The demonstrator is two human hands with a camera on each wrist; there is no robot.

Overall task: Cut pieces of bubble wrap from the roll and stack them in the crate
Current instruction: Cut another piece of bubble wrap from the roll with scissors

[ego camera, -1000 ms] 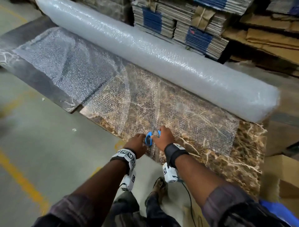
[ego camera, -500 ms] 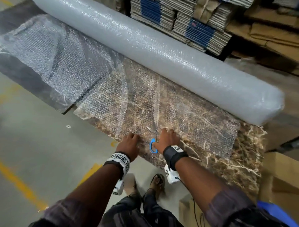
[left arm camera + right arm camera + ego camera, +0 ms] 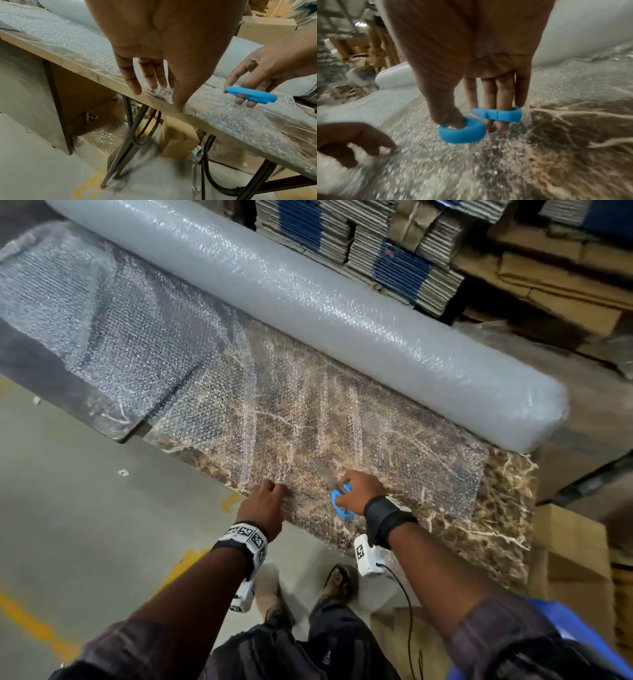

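The big bubble wrap roll (image 3: 308, 302) lies along the back of the marble-patterned table (image 3: 500, 529). A sheet of bubble wrap (image 3: 308, 422) is unrolled from it toward me. My left hand (image 3: 274, 489) is at the sheet's front edge. In the left wrist view its fingers (image 3: 145, 81) and thumb pinch bunched wrap (image 3: 161, 92) at the table lip. Just to the right, my right hand (image 3: 346, 491) holds blue-handled scissors (image 3: 342, 503), thumb in one ring (image 3: 462, 133) and fingers in the other. The blades are mostly hidden over the sheet.
Stacks of flattened cardboard (image 3: 394, 244) stand behind the roll. Cardboard boxes (image 3: 575, 559) sit to the right of the table, with a blue plastic edge (image 3: 565, 631) at the lower right. Metal legs (image 3: 130, 135) and boxes fill the space under the table. Concrete floor (image 3: 85, 508) lies left.
My left hand has slid left along the sheet's front edge, away from the scissors. My right hand has stayed near the same spot with the scissors.
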